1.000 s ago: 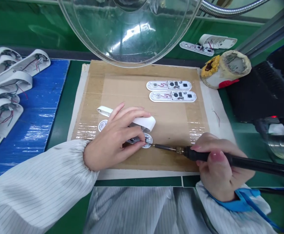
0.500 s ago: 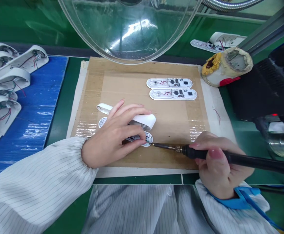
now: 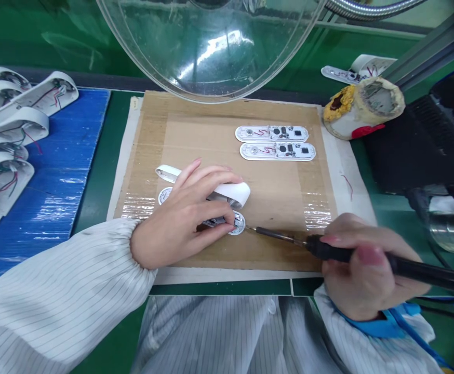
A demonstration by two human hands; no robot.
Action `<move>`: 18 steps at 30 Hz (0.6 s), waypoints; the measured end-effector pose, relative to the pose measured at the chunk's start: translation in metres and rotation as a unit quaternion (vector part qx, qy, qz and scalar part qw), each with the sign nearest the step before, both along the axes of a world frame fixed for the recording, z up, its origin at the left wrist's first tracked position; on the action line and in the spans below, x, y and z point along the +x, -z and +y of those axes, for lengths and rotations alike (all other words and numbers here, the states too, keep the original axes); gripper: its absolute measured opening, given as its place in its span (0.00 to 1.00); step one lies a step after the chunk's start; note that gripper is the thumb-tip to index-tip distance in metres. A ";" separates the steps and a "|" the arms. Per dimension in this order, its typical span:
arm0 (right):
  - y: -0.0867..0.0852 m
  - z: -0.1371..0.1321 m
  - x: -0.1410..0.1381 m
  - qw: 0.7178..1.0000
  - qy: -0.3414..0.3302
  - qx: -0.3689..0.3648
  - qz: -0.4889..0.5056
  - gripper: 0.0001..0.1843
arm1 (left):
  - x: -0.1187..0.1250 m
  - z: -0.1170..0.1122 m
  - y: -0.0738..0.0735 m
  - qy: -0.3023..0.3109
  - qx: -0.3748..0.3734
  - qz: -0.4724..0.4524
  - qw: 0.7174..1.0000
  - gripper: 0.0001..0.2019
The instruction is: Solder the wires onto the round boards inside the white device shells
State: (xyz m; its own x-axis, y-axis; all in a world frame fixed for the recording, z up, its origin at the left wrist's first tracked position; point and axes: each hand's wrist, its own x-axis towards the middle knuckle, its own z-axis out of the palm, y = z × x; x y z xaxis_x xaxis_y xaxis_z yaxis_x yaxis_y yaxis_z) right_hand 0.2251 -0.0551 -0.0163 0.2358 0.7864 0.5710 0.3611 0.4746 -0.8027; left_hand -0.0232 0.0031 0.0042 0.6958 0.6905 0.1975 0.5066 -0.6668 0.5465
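Note:
My left hand [image 3: 184, 210] rests on the cardboard mat [image 3: 219, 135], fingers pinched down on a small circuit board [image 3: 235, 223] and over a white plastic housing [image 3: 232, 191] lying beside it. My right hand [image 3: 361, 272] is wrapped round a black soldering iron [image 3: 328, 250]. Its metal tip points left and sits just right of the board's edge, slightly apart from it. Two finished white oblong boards [image 3: 276, 142] lie side by side at the mat's far middle.
A blue tray [image 3: 55, 176] on the left carries several white housings [image 3: 12, 135] with red wires. A clear dome [image 3: 211, 47] hangs over the mat's far edge. A sponge holder [image 3: 361, 106] and a black unit [image 3: 425, 140] stand at right.
My right hand has drawn the soldering iron back to the right and slightly down, so its tip has come off the board. My left hand stays put.

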 end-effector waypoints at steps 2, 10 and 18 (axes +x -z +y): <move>-0.002 0.001 0.001 0.999 0.022 0.033 0.030 0.11 | 0.001 0.000 -0.001 0.001 -0.004 0.002 1.000 0.08; -0.009 0.005 0.011 0.977 0.110 -0.053 0.174 0.15 | -0.001 -0.002 0.002 -0.006 -0.009 -0.036 0.999 0.06; -0.027 0.033 0.045 0.979 0.195 -0.052 0.036 0.15 | -0.004 0.000 0.013 -0.005 0.053 -0.065 0.996 0.09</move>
